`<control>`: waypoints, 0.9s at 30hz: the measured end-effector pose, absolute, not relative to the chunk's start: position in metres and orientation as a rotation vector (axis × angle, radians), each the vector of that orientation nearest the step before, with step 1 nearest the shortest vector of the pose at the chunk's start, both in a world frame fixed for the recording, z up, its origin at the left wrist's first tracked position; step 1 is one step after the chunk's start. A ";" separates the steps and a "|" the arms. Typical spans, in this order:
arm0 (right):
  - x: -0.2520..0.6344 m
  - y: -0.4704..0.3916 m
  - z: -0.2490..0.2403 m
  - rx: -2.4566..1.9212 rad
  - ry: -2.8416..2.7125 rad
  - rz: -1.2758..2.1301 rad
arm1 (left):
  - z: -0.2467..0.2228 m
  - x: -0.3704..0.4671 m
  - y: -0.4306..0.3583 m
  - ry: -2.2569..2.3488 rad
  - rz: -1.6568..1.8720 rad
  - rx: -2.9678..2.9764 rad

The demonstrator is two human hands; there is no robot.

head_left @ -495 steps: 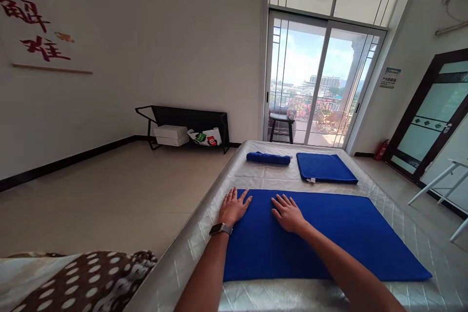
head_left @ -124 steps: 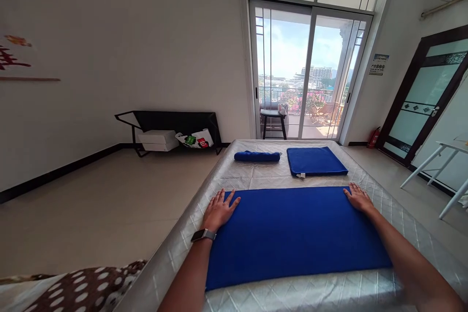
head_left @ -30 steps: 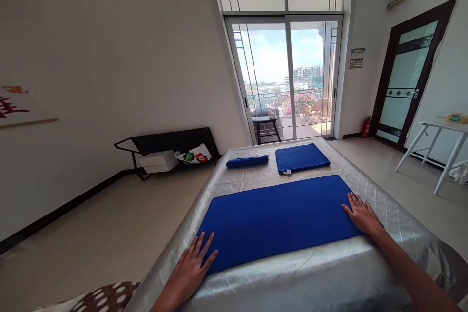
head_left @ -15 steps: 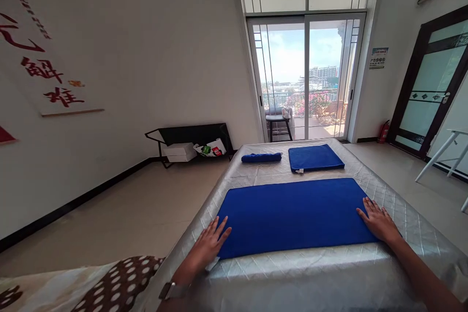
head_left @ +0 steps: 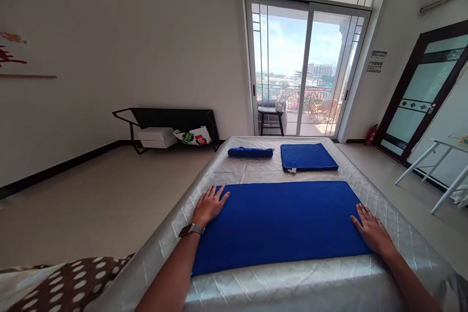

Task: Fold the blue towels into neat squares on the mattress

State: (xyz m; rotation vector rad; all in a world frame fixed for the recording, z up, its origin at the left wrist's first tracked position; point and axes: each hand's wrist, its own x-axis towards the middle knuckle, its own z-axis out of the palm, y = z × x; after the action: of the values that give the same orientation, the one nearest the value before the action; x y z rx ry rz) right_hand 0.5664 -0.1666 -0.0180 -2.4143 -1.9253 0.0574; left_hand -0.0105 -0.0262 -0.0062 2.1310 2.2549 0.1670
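Note:
A blue towel lies flat and wide across the silver-grey bed surface. On its far left corner rests my left hand, palm down with the fingers stretched out and a watch on the wrist. My right hand lies along the towel's right edge, flat, its fingers apart. Beyond this towel sits a rolled blue towel. To the right of the roll is a blue towel folded into a rectangle, a white tag at its near edge.
A brown dotted blanket is at the lower left. Against the left wall stands a black rack with white boxes. A sliding glass door is at the back; a white-legged table and fire extinguisher are right.
My left hand has slid from the towel's near left part up to its far left corner. The right hand stays at the right edge. The view has turned slightly.

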 end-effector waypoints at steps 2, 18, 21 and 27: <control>0.563 -0.168 -0.013 -2.420 -1.914 0.057 | -0.014 -0.015 -0.026 2.273 0.201 2.105; 0.564 -0.226 0.052 -2.645 -1.489 -0.046 | -0.018 -0.025 -0.030 2.281 0.034 2.369; 0.568 -0.242 0.062 -2.700 -1.308 0.105 | -0.003 -0.006 -0.028 2.335 0.100 2.410; 0.561 -0.246 0.066 -2.655 -1.251 0.354 | 0.036 0.138 -0.035 1.949 0.458 2.543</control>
State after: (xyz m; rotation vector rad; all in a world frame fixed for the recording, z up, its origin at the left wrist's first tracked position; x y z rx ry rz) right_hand 0.5614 -0.2464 0.0659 -2.6549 -1.2508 0.3540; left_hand 0.1376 -0.0347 0.0363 2.5427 1.9488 0.4577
